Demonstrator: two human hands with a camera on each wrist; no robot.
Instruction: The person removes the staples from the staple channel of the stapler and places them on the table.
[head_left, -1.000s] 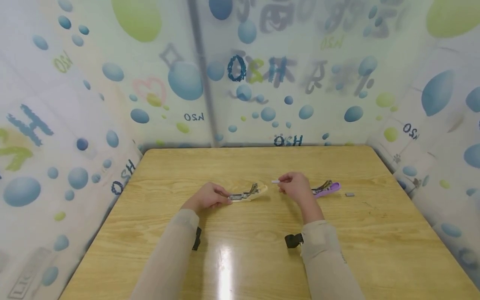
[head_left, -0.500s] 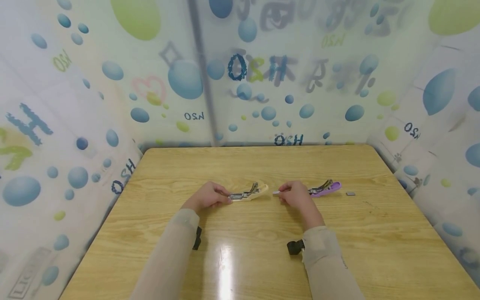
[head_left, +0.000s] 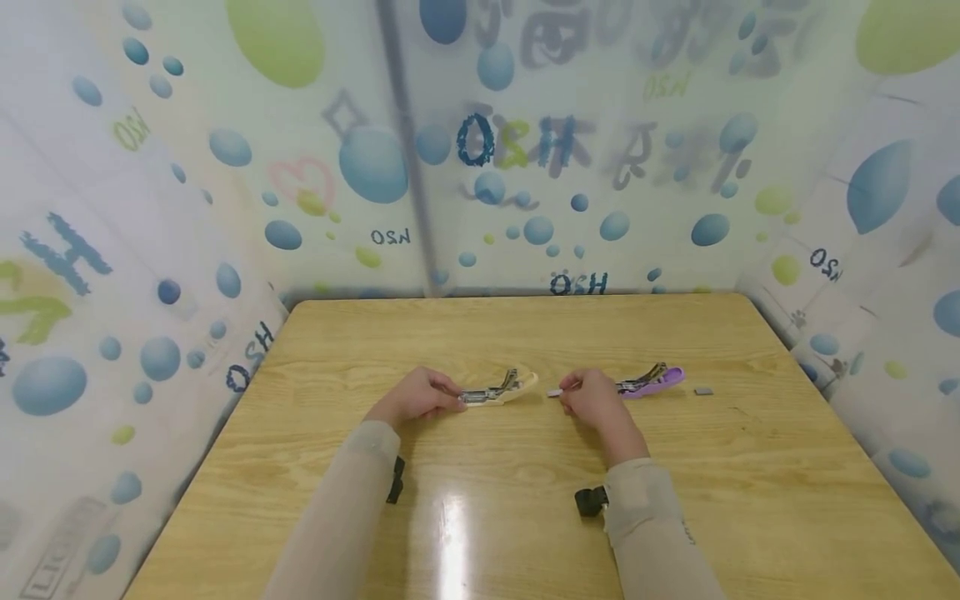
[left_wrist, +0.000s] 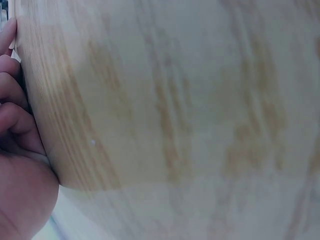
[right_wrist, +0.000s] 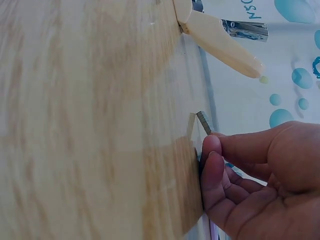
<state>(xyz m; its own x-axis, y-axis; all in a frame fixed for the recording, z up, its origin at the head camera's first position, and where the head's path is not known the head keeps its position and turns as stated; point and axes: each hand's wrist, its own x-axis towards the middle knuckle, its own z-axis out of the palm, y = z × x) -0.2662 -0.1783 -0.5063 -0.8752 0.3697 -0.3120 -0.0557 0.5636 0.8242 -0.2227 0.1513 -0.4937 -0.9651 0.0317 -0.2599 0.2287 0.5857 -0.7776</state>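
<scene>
A cream stapler (head_left: 498,394) lies on the table with its top swung back and its metal inside exposed. My left hand (head_left: 418,395) grips its left end; in the left wrist view only curled fingers (left_wrist: 12,90) show at the edge. Just right of that stapler, my right hand (head_left: 596,400) pinches a short strip of staples (head_left: 554,392) between thumb and fingertips. The right wrist view shows this strip (right_wrist: 204,123) tilted close to the tabletop, apart from the cream stapler's raised end (right_wrist: 225,42). Behind the right hand lies an opened purple stapler (head_left: 663,380), partly hidden.
A second grey strip of staples (head_left: 703,391) lies on the table right of the purple stapler. The wooden table (head_left: 480,325) meets a patterned curtain wall (head_left: 480,242) at the back, with more printed sheeting on both sides.
My right hand has come down and slightly nearer to me with the strip of staples, to about the cream stapler's level. The left hand and both staplers have stayed in place.
</scene>
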